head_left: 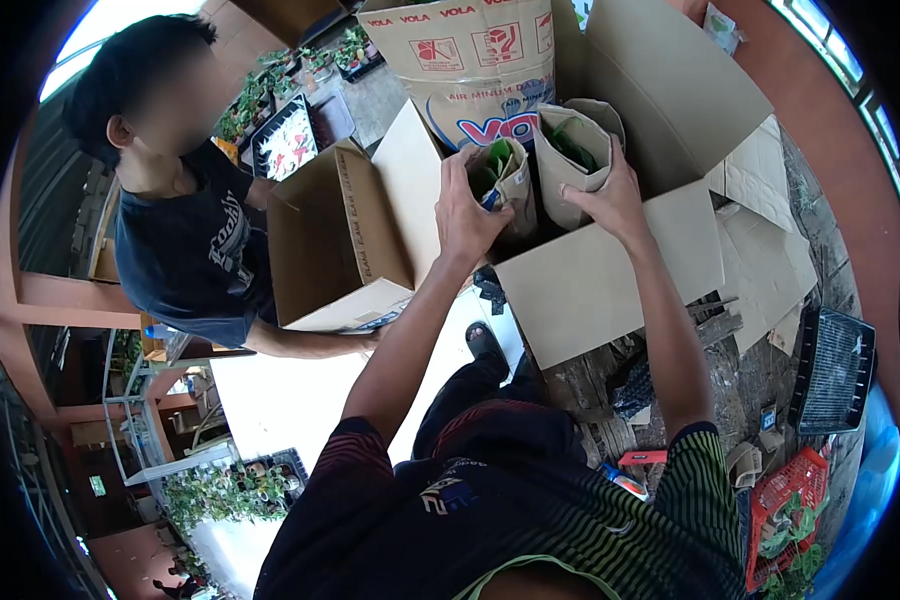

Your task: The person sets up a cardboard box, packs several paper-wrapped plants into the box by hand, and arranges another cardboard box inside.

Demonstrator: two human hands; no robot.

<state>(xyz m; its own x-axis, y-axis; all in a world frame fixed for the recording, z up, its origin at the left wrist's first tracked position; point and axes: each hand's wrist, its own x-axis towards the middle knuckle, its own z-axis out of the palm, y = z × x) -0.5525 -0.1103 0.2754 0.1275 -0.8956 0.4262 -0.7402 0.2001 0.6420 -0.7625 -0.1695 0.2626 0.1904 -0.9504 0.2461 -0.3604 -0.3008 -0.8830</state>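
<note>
Two plants wrapped in brown cardboard sleeves stand side by side at the open cardboard box (610,270), green leaves showing in their tops. My left hand (467,207) is closed around the left wrapped plant (518,195), thumb across its front. The right wrapped plant (560,185) is in my right hand (615,203), with fingers along its far side and thumb in front. The lower ends of both sleeves are hidden by the box wall. Behind them rises a large printed cardboard piece (470,70) with VOLA lettering.
At left, a person in a dark T-shirt (185,240) holds another open cardboard box (320,235). Flattened cardboard (760,250), a black tray (832,370) and a red basket (770,510) with a plant lie to the right. Potted plants (235,490) stand lower left.
</note>
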